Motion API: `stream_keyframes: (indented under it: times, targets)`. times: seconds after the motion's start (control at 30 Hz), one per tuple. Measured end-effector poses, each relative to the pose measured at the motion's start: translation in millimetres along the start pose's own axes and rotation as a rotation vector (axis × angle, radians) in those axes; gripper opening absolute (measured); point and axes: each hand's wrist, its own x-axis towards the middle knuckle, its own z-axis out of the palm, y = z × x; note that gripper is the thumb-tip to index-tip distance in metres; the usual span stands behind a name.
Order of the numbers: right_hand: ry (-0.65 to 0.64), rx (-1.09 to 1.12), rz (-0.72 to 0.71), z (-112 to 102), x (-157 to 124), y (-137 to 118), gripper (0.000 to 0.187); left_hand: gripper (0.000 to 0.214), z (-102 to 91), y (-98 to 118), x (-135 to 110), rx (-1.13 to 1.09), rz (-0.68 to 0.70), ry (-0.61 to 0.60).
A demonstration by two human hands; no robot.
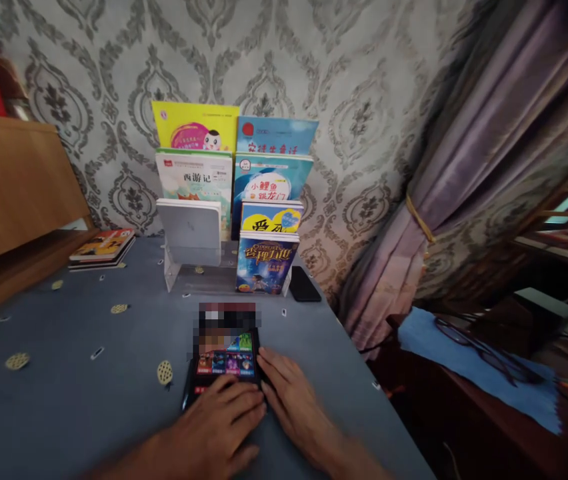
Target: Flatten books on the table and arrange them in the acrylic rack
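A dark, flat rectangular item point(219, 365) with rows of small coloured pictures lies on the table before me. Its upper part is pixelated, and whether it is a book or a device I cannot tell. Across its lower right part rests my left hand point(224, 420), fingers stretched over the face and thumb apart. My right hand point(297, 407) lies along the right edge with its fingers extended, close to or touching that edge. The left hand covers the item's bottom corner.
Behind stands a clear rack point(199, 280) of children's books, with a blue book point(267, 263) in front. A black phone point(305, 285) lies right of it. Stacked books point(101, 247) are at left. Glasses point(484, 347) rest on a blue cloth point(429, 340) beyond the table's right edge.
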Motion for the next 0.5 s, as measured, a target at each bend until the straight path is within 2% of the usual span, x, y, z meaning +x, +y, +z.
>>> stream_keyframes:
  times: [0.17, 0.3, 0.4, 0.5]
  targets:
    - [-0.005, 0.013, 0.024, -3.1, 9.2, -2.3, 0.045, 0.039, -9.0, 7.3, -1.5, -0.073, -0.066, -0.056]
    - [-0.013, 0.012, 0.034, -2.9, 29.2, 1.6, 0.044, 0.038, -8.7, 4.0, -3.1, -0.096, -0.095, -0.061]
    - [-0.046, 0.008, 0.071, -3.2, 49.8, 6.2, 0.044, 0.036, -12.6, -12.7, -4.5, -0.093, -0.156, -0.045]
    - [-0.073, 0.025, 0.115, -3.1, 68.5, 9.9, 0.045, 0.036, -17.7, -44.2, -8.6, -0.080, -0.306, 0.019]
